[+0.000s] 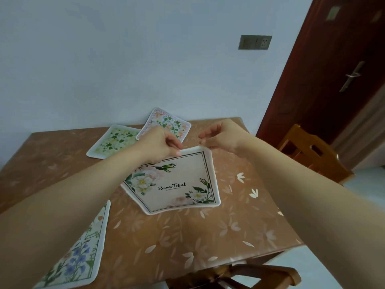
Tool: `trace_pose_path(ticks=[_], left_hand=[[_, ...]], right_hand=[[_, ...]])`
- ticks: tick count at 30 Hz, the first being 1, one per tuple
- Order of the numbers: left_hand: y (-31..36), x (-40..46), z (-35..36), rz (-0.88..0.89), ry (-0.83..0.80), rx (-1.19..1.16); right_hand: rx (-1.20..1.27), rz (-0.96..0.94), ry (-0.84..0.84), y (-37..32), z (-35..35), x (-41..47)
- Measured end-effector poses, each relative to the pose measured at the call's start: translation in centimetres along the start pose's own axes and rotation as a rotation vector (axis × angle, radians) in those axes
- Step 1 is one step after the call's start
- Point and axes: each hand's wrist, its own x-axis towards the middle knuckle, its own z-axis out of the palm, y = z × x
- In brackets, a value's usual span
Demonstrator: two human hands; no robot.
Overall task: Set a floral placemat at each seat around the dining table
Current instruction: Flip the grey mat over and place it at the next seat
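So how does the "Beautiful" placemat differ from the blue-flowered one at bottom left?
The Beautiful placemat bears white roses and lettering; the blue-flower placemat shows blue blooms, no visible text. The Beautiful placemat has its far edge pinched by the left hand; the blue-flower placemat lies untouched. Both are white-edged, on the table.

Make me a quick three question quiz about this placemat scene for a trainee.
1. How many placemats lie on the table?
2. True or false: the left hand pinches the far edge of the Beautiful placemat.
3. Which placemat lies nearest the camera? A green, B pink-bordered, C blue-flowered.

Key: 1. Four. 2. True; the right hand is at the far right corner, contact unclear. 3. C.
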Motion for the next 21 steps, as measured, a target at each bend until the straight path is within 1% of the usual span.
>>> trace_pose_path(ticks=[3,6,8,12,15,18,19,21], left_hand=[[1.5,0.6,0.5,0.020,-0.007,-0.003],[2.3,1.1,0.7,0.045,-0.013,0.036],[2.4,1.3,0.8,0.061,-0.015,0.054],[1.4,0.8,2.0,0.147,0.009,0.132],[-1.3,-0.9,3.9,0.142,0.016,0.202],[-4.0,-2.6,6.7,0.159,0.010,0.318],[-4.6,-2.9,7.5,0.172,0.020,0.330],[-5.4,-3.2,8.7,0.169,0.074,0.262]], right_hand=[[-0.389,-0.148,-0.049,-0.7,0.3,0.2],[-0.589,-0.275,-0.090,-1.3,0.9,0.3],[-0.671,-0.320,-0.101,-1.5,1.1,0.5],[-0.800,-0.343,-0.072,-0.6,1.5,0.6],[-0.930,-0.377,-0.100,2.2,2.7,0.1],[-0.983,-0.362,-0.108,5.6,3.5,-0.5],[-0.996,-0.356,-0.102,6.5,3.6,-0.6],[-1.028,-0.339,-0.084,7.9,3.4,-0.7]])
